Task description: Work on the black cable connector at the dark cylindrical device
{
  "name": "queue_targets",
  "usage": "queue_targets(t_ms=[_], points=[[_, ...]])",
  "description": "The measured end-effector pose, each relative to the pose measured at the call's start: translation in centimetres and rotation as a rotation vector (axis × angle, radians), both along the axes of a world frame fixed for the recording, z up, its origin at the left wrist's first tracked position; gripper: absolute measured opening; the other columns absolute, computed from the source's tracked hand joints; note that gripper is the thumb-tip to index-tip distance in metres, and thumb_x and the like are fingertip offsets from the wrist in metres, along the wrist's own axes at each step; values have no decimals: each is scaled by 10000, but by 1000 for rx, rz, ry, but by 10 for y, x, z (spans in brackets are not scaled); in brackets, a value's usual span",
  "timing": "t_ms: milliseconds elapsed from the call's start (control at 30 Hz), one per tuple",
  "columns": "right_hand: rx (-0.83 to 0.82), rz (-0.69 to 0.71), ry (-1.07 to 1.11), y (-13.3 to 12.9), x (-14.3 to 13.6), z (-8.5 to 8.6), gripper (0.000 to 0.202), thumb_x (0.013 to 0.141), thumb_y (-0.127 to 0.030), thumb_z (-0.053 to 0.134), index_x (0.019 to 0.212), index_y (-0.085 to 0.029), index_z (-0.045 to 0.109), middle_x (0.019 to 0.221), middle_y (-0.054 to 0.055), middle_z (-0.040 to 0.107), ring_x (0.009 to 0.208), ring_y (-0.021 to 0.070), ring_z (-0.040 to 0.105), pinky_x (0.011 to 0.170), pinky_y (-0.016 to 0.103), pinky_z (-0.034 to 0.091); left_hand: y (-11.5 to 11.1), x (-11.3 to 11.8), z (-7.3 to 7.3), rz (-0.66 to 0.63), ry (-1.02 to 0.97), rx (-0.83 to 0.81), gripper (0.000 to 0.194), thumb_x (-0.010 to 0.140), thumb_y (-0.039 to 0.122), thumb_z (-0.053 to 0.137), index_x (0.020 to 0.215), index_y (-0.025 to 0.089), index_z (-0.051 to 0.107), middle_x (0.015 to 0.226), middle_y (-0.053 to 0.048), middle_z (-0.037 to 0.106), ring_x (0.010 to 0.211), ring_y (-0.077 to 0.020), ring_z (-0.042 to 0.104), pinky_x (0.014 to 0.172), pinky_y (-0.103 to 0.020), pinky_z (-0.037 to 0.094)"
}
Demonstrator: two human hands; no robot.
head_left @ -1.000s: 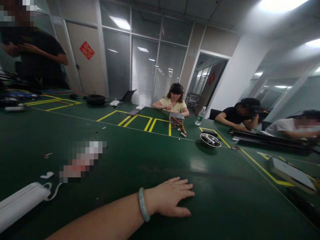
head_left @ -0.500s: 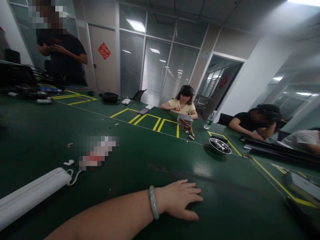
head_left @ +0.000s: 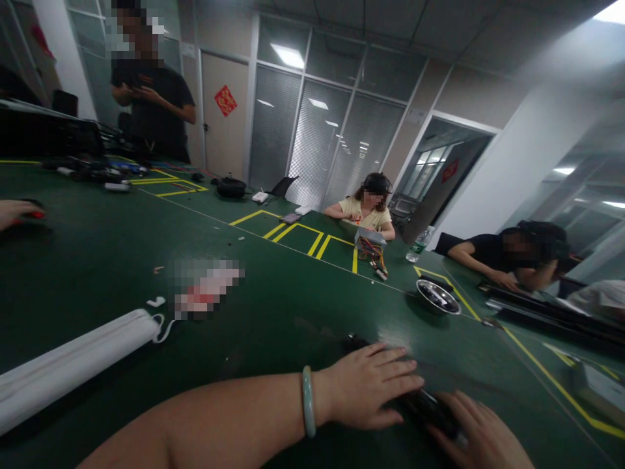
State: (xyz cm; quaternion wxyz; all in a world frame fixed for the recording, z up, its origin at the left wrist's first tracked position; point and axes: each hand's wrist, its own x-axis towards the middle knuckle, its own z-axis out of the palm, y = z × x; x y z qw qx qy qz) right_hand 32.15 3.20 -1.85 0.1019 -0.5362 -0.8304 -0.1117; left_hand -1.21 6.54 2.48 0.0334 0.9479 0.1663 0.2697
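My left hand, with a pale green bangle at the wrist, lies palm down with its fingers stretched out. Under it is a long black object, one end of which pokes out beyond the back of the hand. What the object is I cannot make out, as both hands cover much of it. My right hand, a little blurred, has its fingers curled around the object's right end, close to the table top.
A white zipped case with a loop lies at left. Ahead stand a metal bowl, a water bottle and a grey box with coloured wires. Another person's hand is at the far left. Other people sit or stand around the table.
My right hand has come into view from the lower right with the black object. My left hand, earlier flat on the bare table, now lies over that object. The view has turned slightly left.
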Motion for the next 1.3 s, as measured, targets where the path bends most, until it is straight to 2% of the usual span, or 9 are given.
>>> queue_targets(t_ms=[167, 367, 467, 600, 767, 900, 1000, 1167, 1300], points=[[185, 399, -125, 53, -106, -2, 328, 859, -237, 548, 1158, -160, 660, 1164, 158, 681, 1102, 311, 619, 970, 469, 476, 1, -3, 1, 210, -63, -1, 625, 1000, 544, 330, 1506, 179, 302, 1557, -93, 350, 1463, -259, 235, 1189, -442, 180], [31, 438, -118, 92, -159, -11, 570, 824, -177, 530, 1393, -142, 519, 1394, 198, 533, 1301, 379, 460, 1035, 586, 391, 19, -3, -16, 436, -23, -128, 713, 964, 616, 329, 1547, 233, 184, 1602, -82, 244, 1451, -325, 239, 1132, -484, 254], [-139, 446, -84, 81, -161, 11, 621, 826, -201, 547, 1436, -129, 455, 1461, 190, 460, 1354, 347, 401, 1115, 562, 310, 27, 0, -24, 480, -13, -149, 763, 937, 660, 350, 1551, 249, 162, 1608, -92, 219, 1427, -341, 293, 1110, -494, 284], [-232, 240, 46, 50, -147, 54, 630, 844, -259, 607, 1435, -133, 429, 1438, 166, 473, 1314, 301, 439, 1105, 459, 351, 30, 0, -24, 463, -58, -141, 632, 1001, 558, 285, 1537, 228, 220, 1551, -109, 356, 1392, -280, 380, 1080, -444, 348], [-457, 20, 142, 6, -108, 89, 274, 906, -361, 606, 1164, -281, 648, 1184, 44, 602, 1018, 208, 607, 902, 324, 461, 34, 0, -24, 418, -42, -148, 443, 1034, 399, 304, 1357, 197, 530, 1379, -104, 574, 1253, -260, 532, 1044, -453, 391], [-604, -116, 136, -26, -89, 85, 287, 830, -430, 691, 1070, -276, 662, 1035, 25, 624, 875, 199, 620, 762, 297, 459, 35, 2, -28, 362, -8, -154, 374, 978, 384, 457, 1292, 229, 588, 1320, -81, 618, 1194, -261, 569, 1004, -451, 426], [-578, -225, 146, -37, -90, 74, 408, 768, -436, 750, 1107, -255, 614, 999, 25, 647, 867, 219, 625, 733, 304, 452, 36, 3, -29, 341, 25, -147, 385, 916, 338, 556, 1290, 252, 583, 1297, -64, 627, 1159, -262, 584, 969, -440, 447], [-449, -368, 46, -33, -106, 64, 183, 875, -328, 648, 993, -189, 630, 969, 65, 670, 871, 241, 645, 754, 330, 467, 37, 4, -28, 342, 66, -141, 339, 892, 264, 574, 1229, 257, 602, 1242, -49, 642, 1097, -255, 596, 928, -437, 460], [-417, -420, -155, -28, -120, 61, 181, 913, -164, 555, 1058, -125, 655, 993, 131, 673, 916, 262, 650, 812, 350, 488, 36, 5, -24, 338, 83, -146, 307, 899, 264, 559, 1204, 260, 598, 1199, -38, 646, 1051, -238, 600, 899, -419, 466]])
